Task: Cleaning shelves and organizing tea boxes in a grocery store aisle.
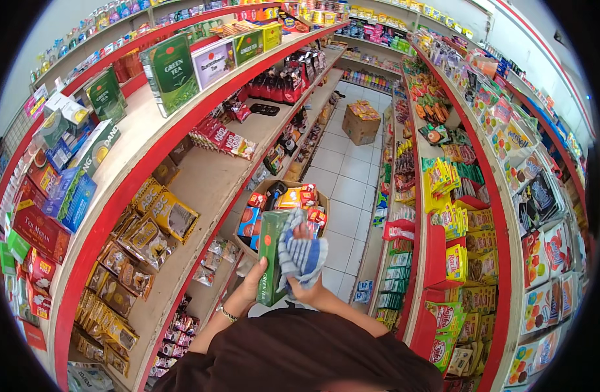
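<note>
My left hand [254, 280] grips a green box of green tea [269, 259] by its lower left edge, holding it upright in front of me. In my right hand [305, 289] is a blue and white striped cloth [305, 257], bunched against the right side of the box. The cloth hides some of my right fingers and part of the box. Just beyond them, a cardboard carton [323, 200] holds several red, orange and blue packages [289, 198], with a dark object [275, 191] lying among them.
On the left shelf's top board [133, 152] stand another green tea box [170, 73] and a lilac tea box [213, 61]. Coffee sachets [165, 210] lie on the board below. A taped carton [361, 125] sits on the tiled aisle [337, 161]. Seasoning packets [447, 220] line the right shelf.
</note>
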The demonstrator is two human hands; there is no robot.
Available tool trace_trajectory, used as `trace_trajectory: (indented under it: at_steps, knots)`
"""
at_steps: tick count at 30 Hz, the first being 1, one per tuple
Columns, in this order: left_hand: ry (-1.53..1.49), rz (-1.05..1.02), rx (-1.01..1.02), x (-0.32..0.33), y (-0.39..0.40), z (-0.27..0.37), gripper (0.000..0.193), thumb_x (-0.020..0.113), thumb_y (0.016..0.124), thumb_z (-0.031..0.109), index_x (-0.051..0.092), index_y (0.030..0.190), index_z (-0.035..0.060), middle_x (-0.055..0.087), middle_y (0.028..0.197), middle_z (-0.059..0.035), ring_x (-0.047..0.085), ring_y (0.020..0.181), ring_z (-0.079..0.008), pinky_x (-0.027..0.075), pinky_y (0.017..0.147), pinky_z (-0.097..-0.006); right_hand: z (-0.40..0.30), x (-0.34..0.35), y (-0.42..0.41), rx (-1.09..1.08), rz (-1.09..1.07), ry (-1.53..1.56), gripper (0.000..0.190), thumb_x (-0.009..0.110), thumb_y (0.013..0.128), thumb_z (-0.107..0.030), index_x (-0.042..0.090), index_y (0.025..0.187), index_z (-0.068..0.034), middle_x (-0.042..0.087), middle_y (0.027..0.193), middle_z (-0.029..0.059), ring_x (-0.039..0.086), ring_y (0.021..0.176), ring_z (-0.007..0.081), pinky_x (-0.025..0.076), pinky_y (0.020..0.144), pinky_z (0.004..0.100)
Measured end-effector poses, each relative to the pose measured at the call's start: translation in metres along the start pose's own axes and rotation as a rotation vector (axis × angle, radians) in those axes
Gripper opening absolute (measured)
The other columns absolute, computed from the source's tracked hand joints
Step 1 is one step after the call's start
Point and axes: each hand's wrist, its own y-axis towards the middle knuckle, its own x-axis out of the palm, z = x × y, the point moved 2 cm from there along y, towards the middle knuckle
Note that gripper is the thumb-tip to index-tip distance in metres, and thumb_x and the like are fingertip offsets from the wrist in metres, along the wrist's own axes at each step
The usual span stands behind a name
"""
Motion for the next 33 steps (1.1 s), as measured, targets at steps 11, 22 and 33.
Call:
trace_trajectory:
  at_steps: [11, 22, 33]
  knots:
    - [0.205, 0.163, 0.086, -0.019, -0.018, -0.011, 0.080, 0.047, 0.082, 0.048, 0.009, 0.137, 0.0024, 0.025, 0.135, -0.0127, 0.025, 0.125, -0.0217, 0.020, 0.103, -0.0338, 0.016, 0.029, -0.013, 0.267, 0.076, 0.283, 0.038, 0.051, 0.083, -0.014, 0.043, 0.116, 0.003, 0.051, 0.115, 0.0146, 0.047, 0.110, 0.0241, 0.033, 0.094, 0.0342]
    - [-0.111, 0.318, 0.383, -0.033, -0.031, -0.006, 0.060, 0.041, 0.086, 0.045, 0.038, 0.124, -0.0019, 0.048, 0.120, -0.0103, 0.049, 0.107, -0.0210, 0.037, 0.094, -0.0318, 0.008, 0.029, -0.011, -0.200, -0.621, -0.029, 0.072, 0.048, 0.075, 0.002, 0.009, 0.136, 0.002, 0.019, 0.142, 0.0148, 0.011, 0.133, 0.0230, 0.009, 0.106, 0.0357]
    - [-0.030, 0.477, 0.326, -0.022, -0.024, -0.026, 0.063, 0.038, 0.087, 0.049, 0.035, 0.125, -0.0009, 0.047, 0.119, -0.0098, 0.048, 0.106, -0.0190, 0.038, 0.090, -0.0322, 0.038, 0.020, -0.008, 0.279, -0.318, 0.478, 0.051, 0.058, 0.075, -0.004, 0.039, 0.121, 0.005, 0.046, 0.123, 0.0167, 0.045, 0.114, 0.0231, 0.031, 0.096, 0.0311]
